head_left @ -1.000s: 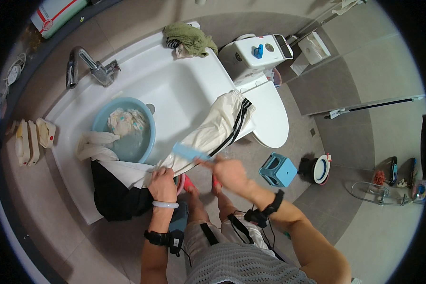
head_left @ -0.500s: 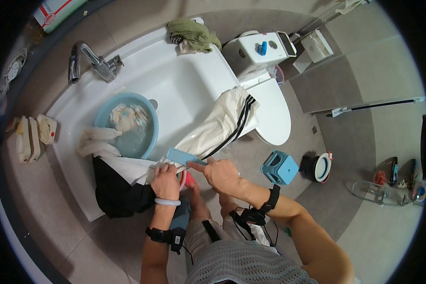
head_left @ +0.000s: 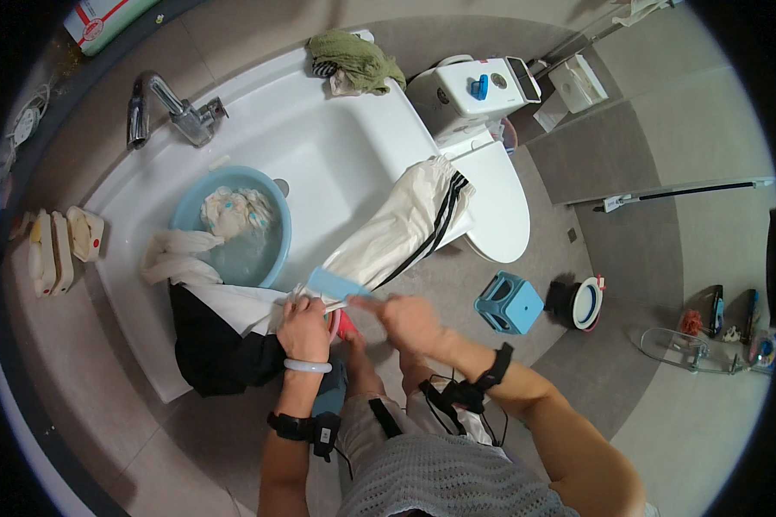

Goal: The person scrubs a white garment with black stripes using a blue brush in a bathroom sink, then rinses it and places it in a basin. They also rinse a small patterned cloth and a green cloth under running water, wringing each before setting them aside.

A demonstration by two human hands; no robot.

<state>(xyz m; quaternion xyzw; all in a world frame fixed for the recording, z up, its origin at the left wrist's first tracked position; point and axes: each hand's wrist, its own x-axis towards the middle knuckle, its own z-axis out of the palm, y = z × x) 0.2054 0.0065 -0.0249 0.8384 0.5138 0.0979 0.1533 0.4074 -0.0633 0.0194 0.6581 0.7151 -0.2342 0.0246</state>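
Observation:
White trousers with black side stripes lie across the near rim of the white sink, one end hanging over on the right. My left hand is closed on a bunched part of the white cloth. A blue scrub brush is in my right hand, its head pressed to the fabric just right of my left fingers. Motion blurs the brush and the right fingertips. Left of my hands, a black piece of clothing hangs over the sink edge. Pale cloth drapes into the basin.
A blue basin holds cloudy water and a patterned cloth. The tap stands behind it. Green cloth rests on the far corner. Right of the sink are a toilet, a blue stool and a dark bucket.
My right hand and the brush have shifted slightly over the cloth, now blurred by motion. My left hand keeps its hold in nearly the same place.

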